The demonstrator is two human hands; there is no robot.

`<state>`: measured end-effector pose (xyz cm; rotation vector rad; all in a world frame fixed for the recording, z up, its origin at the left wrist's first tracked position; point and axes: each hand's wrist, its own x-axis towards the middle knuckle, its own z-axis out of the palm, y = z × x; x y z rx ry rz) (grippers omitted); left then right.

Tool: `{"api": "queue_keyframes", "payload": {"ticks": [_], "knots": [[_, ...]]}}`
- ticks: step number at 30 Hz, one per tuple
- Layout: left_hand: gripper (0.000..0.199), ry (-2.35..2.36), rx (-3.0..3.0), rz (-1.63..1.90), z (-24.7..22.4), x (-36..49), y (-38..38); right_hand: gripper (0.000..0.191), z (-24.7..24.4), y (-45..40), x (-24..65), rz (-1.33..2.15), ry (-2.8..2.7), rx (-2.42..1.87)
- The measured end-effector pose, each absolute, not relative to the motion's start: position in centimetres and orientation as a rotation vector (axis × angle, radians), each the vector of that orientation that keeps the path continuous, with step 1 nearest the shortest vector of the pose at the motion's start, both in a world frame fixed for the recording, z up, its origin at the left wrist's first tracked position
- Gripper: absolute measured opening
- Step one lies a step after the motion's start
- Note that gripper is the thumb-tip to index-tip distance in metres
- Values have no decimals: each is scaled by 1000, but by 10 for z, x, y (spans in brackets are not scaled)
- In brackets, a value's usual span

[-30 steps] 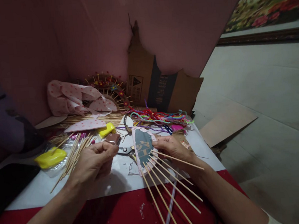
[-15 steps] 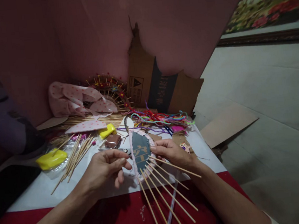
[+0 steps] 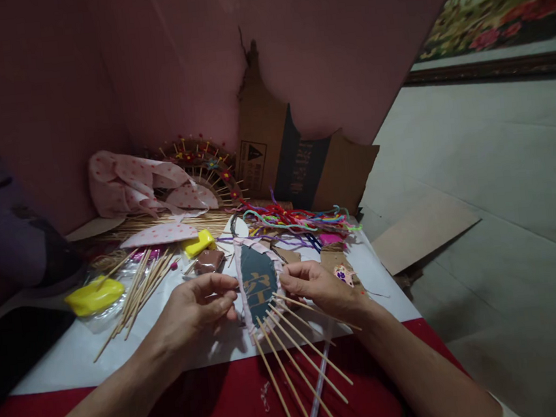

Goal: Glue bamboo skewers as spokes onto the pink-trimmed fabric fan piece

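A half-round cardboard piece (image 3: 258,277) with a dark blue face and pink cloth round its edge stands upright over the front of the white sheet. Several thin wooden sticks (image 3: 296,354) fan out from its curved edge toward me. My right hand (image 3: 318,288) pinches the piece at its right edge, thumb in front. Close by its left, straight edge is my left hand (image 3: 203,302), fingers curled and thumb near the forefinger; its fingertips reach the edge, but whether they grip it is unclear.
Loose sticks (image 3: 141,294), a yellow clay pack (image 3: 94,296) and a brown pack (image 3: 209,261) lie to the left. Coloured pipe cleaners (image 3: 293,219) are behind. Torn cardboard (image 3: 303,160) leans on the wall beside a stick-and-flower fan (image 3: 225,174). A black object (image 3: 21,351) is front left.
The piece with its sticks has shifted slightly left and turned a little. My left hand's fingers have drawn closer together, and their tips are now at its left edge.
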<state>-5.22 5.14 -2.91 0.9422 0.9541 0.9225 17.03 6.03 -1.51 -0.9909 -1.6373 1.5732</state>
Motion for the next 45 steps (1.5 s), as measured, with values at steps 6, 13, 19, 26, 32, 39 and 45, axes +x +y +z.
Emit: {"api": "queue_keyframes", "payload": {"ticks": [6, 13, 19, 26, 32, 39, 45], "knots": [[28, 1027, 951, 915, -21, -54, 50, 38, -16, 60, 171, 1610, -1627, -1024], [44, 1048, 829, 931, -22, -53, 52, 35, -19, 60, 173, 1629, -1621, -1030], [24, 851, 987, 934, -28, -52, 52, 38, -16, 58, 170, 1643, -1574, -1041], [22, 913, 966, 896, -24, -52, 51, 37, -17, 59, 172, 1659, -1555, -1043], [25, 823, 954, 879, -20, -51, 49, 38, -14, 59, 172, 1687, -1511, -1048], [27, 899, 924, 849, -20, -53, 51, 37, -15, 59, 173, 1694, -1485, -1035], [33, 944, 876, 989, -19, -49, 52, 40, -14, 59, 172, 1714, -1467, -1036]]}}
